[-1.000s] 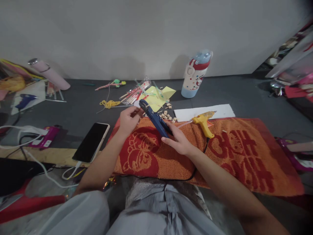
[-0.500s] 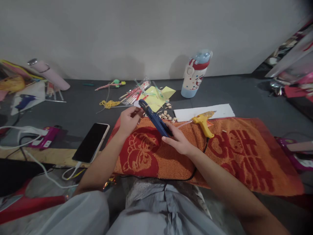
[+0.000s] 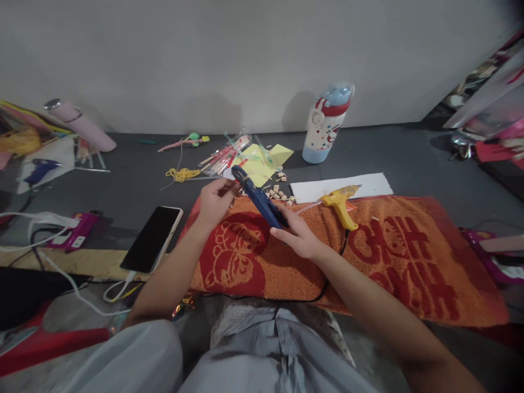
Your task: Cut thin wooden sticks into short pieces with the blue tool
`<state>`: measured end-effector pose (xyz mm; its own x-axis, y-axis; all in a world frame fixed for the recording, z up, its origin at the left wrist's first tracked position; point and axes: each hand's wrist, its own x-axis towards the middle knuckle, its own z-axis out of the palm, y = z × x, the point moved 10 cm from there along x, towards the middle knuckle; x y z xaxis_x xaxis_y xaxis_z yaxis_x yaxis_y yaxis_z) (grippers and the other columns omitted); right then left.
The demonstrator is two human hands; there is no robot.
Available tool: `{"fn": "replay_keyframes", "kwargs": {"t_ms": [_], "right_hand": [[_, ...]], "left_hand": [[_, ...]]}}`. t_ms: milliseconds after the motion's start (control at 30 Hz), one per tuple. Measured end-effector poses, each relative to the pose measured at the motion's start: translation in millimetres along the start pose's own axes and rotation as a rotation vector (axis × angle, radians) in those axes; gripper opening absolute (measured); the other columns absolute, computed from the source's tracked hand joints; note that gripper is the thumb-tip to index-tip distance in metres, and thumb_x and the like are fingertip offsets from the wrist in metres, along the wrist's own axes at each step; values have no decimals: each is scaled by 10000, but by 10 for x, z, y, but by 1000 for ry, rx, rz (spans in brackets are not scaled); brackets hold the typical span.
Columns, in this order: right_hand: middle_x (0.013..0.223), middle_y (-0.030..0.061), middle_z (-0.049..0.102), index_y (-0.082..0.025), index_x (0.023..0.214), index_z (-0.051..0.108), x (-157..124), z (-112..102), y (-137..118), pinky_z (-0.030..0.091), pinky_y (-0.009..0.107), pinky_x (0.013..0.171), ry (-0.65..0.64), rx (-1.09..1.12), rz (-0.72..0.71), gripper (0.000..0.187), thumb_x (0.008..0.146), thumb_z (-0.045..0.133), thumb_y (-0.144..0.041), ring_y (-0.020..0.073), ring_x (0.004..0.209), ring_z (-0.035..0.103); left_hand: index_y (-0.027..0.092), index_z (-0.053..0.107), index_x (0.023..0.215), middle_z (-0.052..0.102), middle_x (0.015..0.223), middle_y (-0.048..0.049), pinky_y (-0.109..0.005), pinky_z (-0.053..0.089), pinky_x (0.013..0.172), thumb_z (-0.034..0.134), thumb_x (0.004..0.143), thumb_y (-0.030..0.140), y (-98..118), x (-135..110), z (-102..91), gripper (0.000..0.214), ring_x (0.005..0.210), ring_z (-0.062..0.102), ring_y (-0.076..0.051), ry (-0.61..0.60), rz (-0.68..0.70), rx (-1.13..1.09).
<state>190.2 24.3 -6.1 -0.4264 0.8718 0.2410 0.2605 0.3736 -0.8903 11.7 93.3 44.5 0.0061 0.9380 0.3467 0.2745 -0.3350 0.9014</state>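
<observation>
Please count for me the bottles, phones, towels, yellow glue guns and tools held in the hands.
Bottles: 2, pink bottle and white-and-blue bottle
Phone: 1
Towel: 1
Yellow glue gun: 1
Held blue tool: 1
Total: 6

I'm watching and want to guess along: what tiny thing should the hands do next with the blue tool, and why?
Probably the right hand should hold the blue tool steady, since the left hand has its fingertips at the tool's far end, above the orange towel. Whether they grip anything there is too small to tell.
</observation>
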Motion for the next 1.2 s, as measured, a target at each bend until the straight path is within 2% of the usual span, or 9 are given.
{"fn": "replay_keyframes", "kwargs": {"t_ms": [233, 533, 733, 900, 1200], "right_hand": [[1379, 176, 522, -143, 1384, 412, -2, -4, -13, 376, 502, 1067, -6, -1, -8, 657, 864, 554, -519, 348, 1287, 477], [1348, 172, 546, -153, 1379, 408, -4, -3, -28, 392, 501, 1051, -4, -45, -13, 637, 870, 542, -511, 339, 1260, 502], [1336, 171, 561, -145, 1379, 413, -3, 14, -8, 399, 498, 1041, -10, -56, 5, 612, 885, 518, -490, 332, 1241, 519], [1279, 164, 603, -150, 1349, 457, -8, 21, 41, 443, 486, 985, 9, -48, 37, 567, 891, 516, -478, 320, 1143, 581], [1258, 140, 627, -169, 1327, 492, -4, 43, 66, 449, 471, 967, 16, -16, 48, 518, 902, 506, -465, 306, 1106, 597]], "left_hand": [[159, 607, 605, 562, 498, 6, -210, 310, 422, 646, 787, 430, -56, 2, -19, 328, 416, 415, -69, -34, -21, 57], [153, 638, 615, 589, 510, -4, -221, 312, 454, 604, 821, 436, -40, 6, -20, 352, 434, 426, -77, -78, -10, 117], [156, 632, 601, 603, 525, 0, -223, 342, 494, 583, 844, 387, 41, -1, -44, 339, 475, 469, -89, -55, 56, 257], [166, 627, 598, 612, 532, 6, -224, 364, 532, 566, 848, 311, 126, -10, -63, 295, 494, 505, -95, -21, 116, 346], [177, 587, 589, 599, 539, 6, -232, 351, 538, 561, 842, 314, 182, -34, -69, 289, 510, 506, -106, 27, 158, 441]]}}
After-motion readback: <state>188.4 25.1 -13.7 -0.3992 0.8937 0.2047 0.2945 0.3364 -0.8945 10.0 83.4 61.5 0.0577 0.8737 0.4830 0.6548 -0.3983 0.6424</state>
